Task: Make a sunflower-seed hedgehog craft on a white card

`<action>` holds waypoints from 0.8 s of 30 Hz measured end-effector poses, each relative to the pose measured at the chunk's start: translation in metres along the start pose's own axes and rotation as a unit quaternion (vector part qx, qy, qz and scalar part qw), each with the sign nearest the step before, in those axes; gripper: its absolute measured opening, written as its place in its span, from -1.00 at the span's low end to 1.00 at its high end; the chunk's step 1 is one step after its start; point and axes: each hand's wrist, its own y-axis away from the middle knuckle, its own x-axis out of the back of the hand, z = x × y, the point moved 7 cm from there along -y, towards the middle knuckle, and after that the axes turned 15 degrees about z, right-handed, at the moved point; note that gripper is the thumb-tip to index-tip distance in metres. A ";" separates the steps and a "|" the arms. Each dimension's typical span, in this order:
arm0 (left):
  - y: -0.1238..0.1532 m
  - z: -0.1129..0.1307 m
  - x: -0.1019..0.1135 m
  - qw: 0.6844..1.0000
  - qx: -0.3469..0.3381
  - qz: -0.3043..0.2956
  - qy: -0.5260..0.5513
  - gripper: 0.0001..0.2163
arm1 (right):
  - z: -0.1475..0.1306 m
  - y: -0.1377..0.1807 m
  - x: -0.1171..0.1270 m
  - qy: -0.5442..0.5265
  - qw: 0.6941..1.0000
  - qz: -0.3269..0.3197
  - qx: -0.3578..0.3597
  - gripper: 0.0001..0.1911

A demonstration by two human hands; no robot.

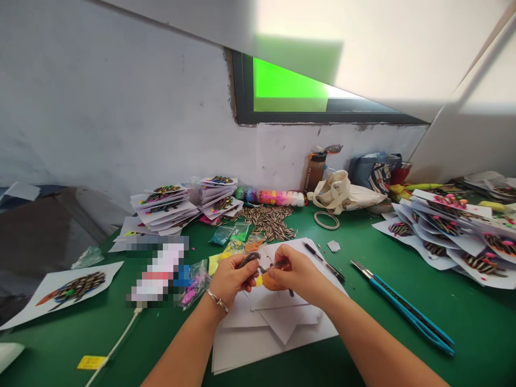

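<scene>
Green tabletop (475, 322) | pale wall (161, 107), dark-framed window (290, 80) | left hand (231, 275) pinching dark lump (252, 257) | right hand (296, 271) pinching dark bit (281, 264)

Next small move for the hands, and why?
I'd probably lower the right hand toward the orange piece on the white paper: it and the left hand both pinch dark material, and that partly hidden piece shows just below them.

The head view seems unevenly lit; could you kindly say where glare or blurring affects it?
Head view: the window glares green and white, the pale panel above is washed out, a pixelated patch lies left of the left hand, and the dark material in that hand lacks clear detail.
</scene>
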 end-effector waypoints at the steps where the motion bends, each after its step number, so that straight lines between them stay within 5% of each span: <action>1: 0.000 0.000 0.000 1.000 0.003 0.001 0.000 -0.64 | 0.000 0.000 0.000 -0.018 1.000 -0.011 -0.005 -0.82; 10: -0.002 0.002 0.007 0.999 0.018 0.027 0.020 -0.60 | 0.007 -0.008 0.011 -0.146 0.985 -0.038 -0.078 -0.80; 24: -0.018 0.013 0.042 0.986 -0.014 0.158 0.050 -0.52 | 0.004 -0.007 0.011 -0.288 0.949 -0.049 -0.117 -0.78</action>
